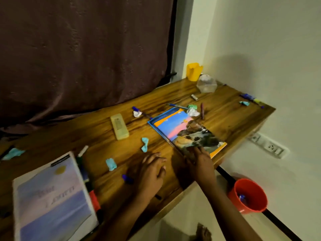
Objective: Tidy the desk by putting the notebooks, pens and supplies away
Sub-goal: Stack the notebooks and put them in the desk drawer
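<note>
A stack of colourful notebooks (182,127) lies near the right end of the wooden desk (229,115). My right hand (199,159) rests on the stack's near corner, fingers touching the top cover. My left hand (151,169) lies flat on the desk with fingers apart, holding nothing; a blue pen cap (127,178) sits just left of it. A large pale-blue notebook (52,197) lies at the near left, with markers (86,178) along its right edge. A yellowish pencil case (119,126) sits mid-desk. Pens (177,106) and crumpled paper bits (145,144) are scattered about.
A yellow pen holder (194,71) and a clear container (206,83) stand at the far corner. More pens (250,98) lie by the right wall. A red bucket (248,195) with scraps sits on the floor right of the desk. A dark curtain (83,49) hangs behind.
</note>
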